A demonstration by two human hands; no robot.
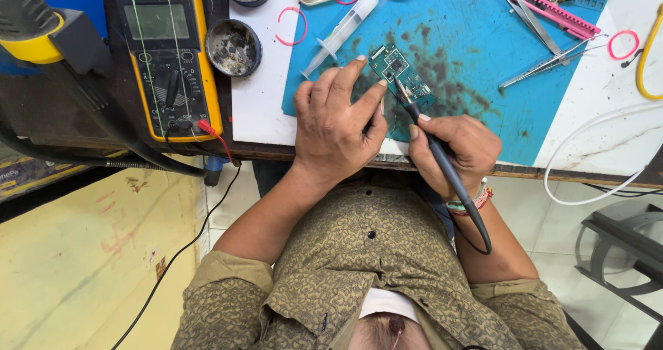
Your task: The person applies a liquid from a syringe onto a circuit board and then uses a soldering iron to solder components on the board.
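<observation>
Head view: near the table's (262,108) front edge, our left hand (335,125) pins the circuit board (400,77) steady while our right hand (456,150) grips the soldering iron (435,150), tip on it.

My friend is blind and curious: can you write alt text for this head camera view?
Seen from above, a person's right hand holds a soldering iron to a small green circuit board steadied by the left hand on a stained blue mat. A yellow multimeter, syringe and tweezers lie nearby.
</observation>
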